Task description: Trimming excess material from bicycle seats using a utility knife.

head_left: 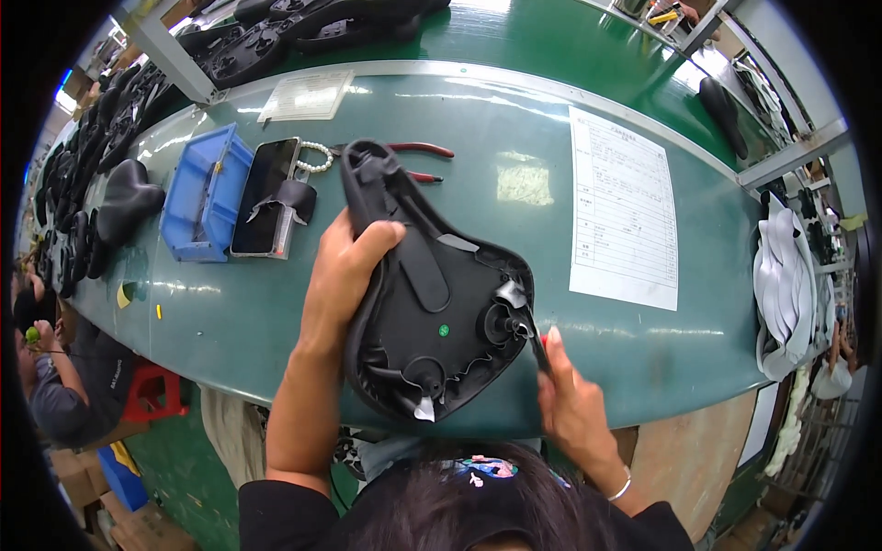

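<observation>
A black bicycle saddle (404, 344) is held underside up over the table's near edge. My left hand (347, 266) is closed on its left side near the narrow nose, the thumb lying over the rim. Wrinkled cover material lines the inner rim, with silvery scraps showing at the wide end. At the saddle's right edge my right hand (571, 395) is closed around a slim dark tool (540, 352) with a bit of red on it. The tool's tip touches or nearly touches the rim by a round post; its exact kind is hidden by my fingers.
Beyond the saddle lie red-handled pliers (421, 148), a beaded bracelet (315, 158), a phone (265, 197) and a blue bin (207, 197). A printed sheet (625, 211) lies to the right. Saddles (129, 202) crowd the left; a person (69, 376) sits beyond.
</observation>
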The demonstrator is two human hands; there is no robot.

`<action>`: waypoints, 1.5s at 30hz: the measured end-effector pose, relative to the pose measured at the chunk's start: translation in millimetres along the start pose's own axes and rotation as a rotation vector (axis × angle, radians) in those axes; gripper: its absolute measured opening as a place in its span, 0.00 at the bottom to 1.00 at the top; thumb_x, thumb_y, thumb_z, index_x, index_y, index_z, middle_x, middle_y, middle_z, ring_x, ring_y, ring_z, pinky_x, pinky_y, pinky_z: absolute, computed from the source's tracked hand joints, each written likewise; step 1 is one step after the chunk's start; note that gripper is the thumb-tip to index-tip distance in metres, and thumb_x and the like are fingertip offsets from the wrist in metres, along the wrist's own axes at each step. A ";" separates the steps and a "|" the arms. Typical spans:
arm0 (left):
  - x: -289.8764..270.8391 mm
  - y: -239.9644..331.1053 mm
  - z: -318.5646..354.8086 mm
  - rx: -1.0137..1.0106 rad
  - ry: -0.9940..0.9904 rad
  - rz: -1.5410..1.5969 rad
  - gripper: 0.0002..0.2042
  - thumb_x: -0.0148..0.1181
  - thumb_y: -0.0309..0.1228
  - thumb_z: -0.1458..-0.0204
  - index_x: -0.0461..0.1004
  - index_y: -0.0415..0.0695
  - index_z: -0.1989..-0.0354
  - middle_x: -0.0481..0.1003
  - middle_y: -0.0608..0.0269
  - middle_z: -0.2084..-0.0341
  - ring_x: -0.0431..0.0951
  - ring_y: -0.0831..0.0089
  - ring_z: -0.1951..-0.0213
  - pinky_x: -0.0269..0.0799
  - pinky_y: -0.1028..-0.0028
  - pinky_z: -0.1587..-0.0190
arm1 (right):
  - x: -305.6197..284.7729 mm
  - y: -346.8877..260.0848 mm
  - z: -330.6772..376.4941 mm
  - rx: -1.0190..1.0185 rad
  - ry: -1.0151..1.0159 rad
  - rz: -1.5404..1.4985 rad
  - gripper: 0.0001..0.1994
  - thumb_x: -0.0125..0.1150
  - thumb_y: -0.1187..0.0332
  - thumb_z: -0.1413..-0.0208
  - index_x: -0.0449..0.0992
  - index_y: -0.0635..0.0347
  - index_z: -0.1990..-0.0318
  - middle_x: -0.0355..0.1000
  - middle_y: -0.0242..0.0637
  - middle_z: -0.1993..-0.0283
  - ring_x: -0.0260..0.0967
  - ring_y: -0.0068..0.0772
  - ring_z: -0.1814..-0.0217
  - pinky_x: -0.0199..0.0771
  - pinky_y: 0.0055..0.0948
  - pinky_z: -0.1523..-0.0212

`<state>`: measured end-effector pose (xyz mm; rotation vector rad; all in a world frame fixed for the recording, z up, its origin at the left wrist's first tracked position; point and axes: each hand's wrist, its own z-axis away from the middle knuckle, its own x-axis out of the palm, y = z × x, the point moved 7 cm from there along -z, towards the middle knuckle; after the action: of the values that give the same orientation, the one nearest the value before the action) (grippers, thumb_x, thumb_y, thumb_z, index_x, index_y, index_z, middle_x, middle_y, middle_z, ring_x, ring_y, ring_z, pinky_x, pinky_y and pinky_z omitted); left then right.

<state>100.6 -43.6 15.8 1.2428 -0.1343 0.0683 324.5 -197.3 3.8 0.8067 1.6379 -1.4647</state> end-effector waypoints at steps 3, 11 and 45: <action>-18.8 -14.2 15.5 0.032 0.089 0.033 0.18 0.55 0.37 0.52 0.68 0.36 0.57 0.70 0.65 0.73 0.72 0.78 0.73 0.70 0.79 0.70 | -5.4 -7.3 12.7 0.001 0.080 -0.194 0.30 0.51 0.76 0.43 0.52 0.53 0.33 0.73 0.49 0.62 0.70 0.44 0.75 0.71 0.36 0.74; -25.6 -17.0 55.6 0.066 0.149 0.073 0.23 0.55 0.34 0.52 0.65 0.34 0.48 0.69 0.58 0.57 0.69 0.73 0.57 0.66 0.75 0.52 | -33.6 -48.6 -73.4 -0.378 0.241 -0.275 0.26 0.60 0.73 0.47 0.61 0.59 0.39 0.71 0.52 0.48 0.76 0.45 0.56 0.76 0.35 0.59; 11.7 17.0 38.5 0.442 -0.526 0.590 0.12 0.47 0.37 0.39 0.69 0.42 0.69 0.74 0.61 0.75 0.74 0.69 0.69 0.67 0.76 0.67 | -20.2 -40.2 -28.6 0.002 -0.092 0.188 0.30 0.55 0.74 0.49 0.59 0.49 0.35 0.75 0.43 0.68 0.69 0.48 0.78 0.65 0.41 0.78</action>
<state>107.5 -74.9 45.6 1.6049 -0.9847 0.2931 296.0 -173.6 42.1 0.8572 1.4512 -1.3519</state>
